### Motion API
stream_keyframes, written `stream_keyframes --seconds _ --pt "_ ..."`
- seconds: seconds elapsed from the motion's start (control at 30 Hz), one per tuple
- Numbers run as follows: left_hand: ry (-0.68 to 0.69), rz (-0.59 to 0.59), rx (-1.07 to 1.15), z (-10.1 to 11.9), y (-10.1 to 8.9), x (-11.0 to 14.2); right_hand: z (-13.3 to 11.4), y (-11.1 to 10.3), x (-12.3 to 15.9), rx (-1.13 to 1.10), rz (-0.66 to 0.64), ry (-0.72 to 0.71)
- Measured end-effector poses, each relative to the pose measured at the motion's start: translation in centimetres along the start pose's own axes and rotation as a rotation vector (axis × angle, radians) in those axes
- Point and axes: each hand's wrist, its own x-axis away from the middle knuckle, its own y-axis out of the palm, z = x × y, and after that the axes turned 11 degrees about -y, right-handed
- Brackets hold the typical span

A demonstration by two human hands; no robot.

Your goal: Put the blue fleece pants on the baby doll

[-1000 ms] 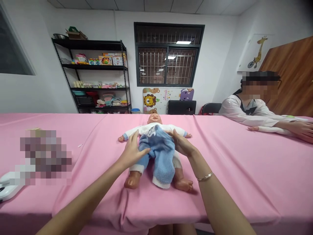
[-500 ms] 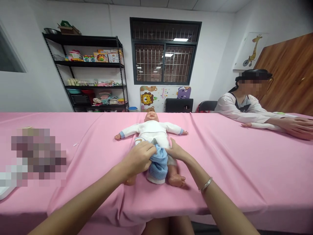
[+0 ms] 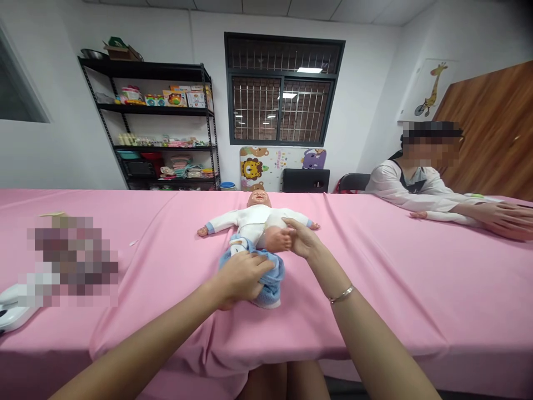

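**Trousers coming off a doll, 1 leg lifted**

Doll [image 3: 256, 218] lies on its back on the pink surface [image 3: 416, 289], near the middle and closer to the near edge than the far one, head toward the far edge and arms spread to either side. It wears a white top. Blue fleece trousers [image 3: 270, 275] are bunched low around its legs, toward the near edge.

The left hand [image 3: 239, 278] is closed over the bunched trousers, fingers curled into the fabric and pressing it down on the surface. The right hand [image 3: 302, 239] is wrapped around the doll's bare foot [image 3: 278, 240] and holds that leg raised and folded back over the belly. A bracelet [image 3: 341, 294] sits on the right wrist.

By my reading, the step in hand is sliding the trousers off: 1 leg looks free of the fabric, while the other is hidden under the left hand and the cloth, so I cannot tell how far it is out. The next move calls for a steady hold on the lifted leg while the fabric is drawn toward the near edge past the remaining foot, without dragging the whole doll along.

At the right end of the surface another person [image 3: 416, 178] sits with forearms resting on it, well apart from the doll. A white object [image 3: 12, 311] lies at the left edge.
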Motion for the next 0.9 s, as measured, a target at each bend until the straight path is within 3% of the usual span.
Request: stream_keyframes --seconds 0.17,0.3,0.53,0.63,0.73,0.9 --pt "0.01 0.226 0.026 0.3 -0.7 0.6 -0.5 1.8 -0.5 -0.294 0.179 0.114" --pt "-0.086 0.359 0.143 -0.1 -1.5 0.4 -0.3 1.8 -0.3 -0.299 0.196 0.12" --pt "-0.061 0.268 0.166 1.0 -1.7 -1.4 1.3 2.7 -0.5 -0.266 0.288 0.046" --pt "-0.179 0.26 0.22 1.1 -2.0 -2.4 1.9 2.5 -0.5 -0.139 0.179 0.032" --pt "-0.312 0.199 0.306 -0.2 -2.1 -4.4 2.2 2.0 -0.4 0.068 0.036 -0.06" --pt "-0.374 0.209 0.296 -3.7 -0.2 -8.6 1.8 1.4 -0.4 0.213 -0.005 -0.142"
